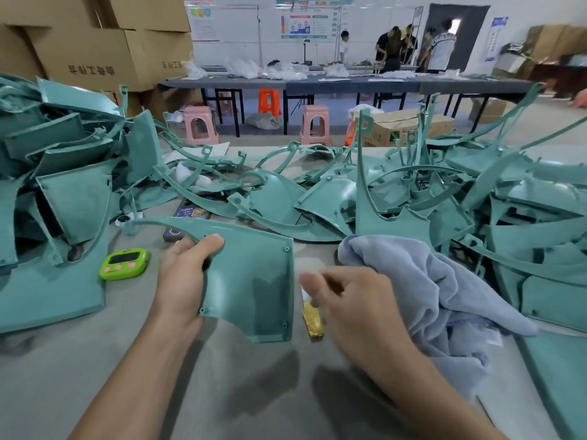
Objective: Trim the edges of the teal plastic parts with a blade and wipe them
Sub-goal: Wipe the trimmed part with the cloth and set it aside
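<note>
My left hand (182, 274) grips a flat teal plastic part (251, 281) by its left edge, thumb on top, and holds it tilted above the grey table. Just right of that part is a gold-handled blade (313, 319), pointing away from me. My right hand (352, 300) has its thumb and curled fingers pinching the blade's upper end; the hand is slightly blurred. A grey-blue cloth (438, 290) lies crumpled against the right side of my right hand. Piles of teal parts rise at the left (63, 185) and across the back and right (476, 198).
A green timer (124, 263) sits left of my left hand, with a dark phone-like object (187, 217) behind it. Cardboard boxes (95, 42) stand at the back left. Pink and orange stools, long tables and several people are far behind.
</note>
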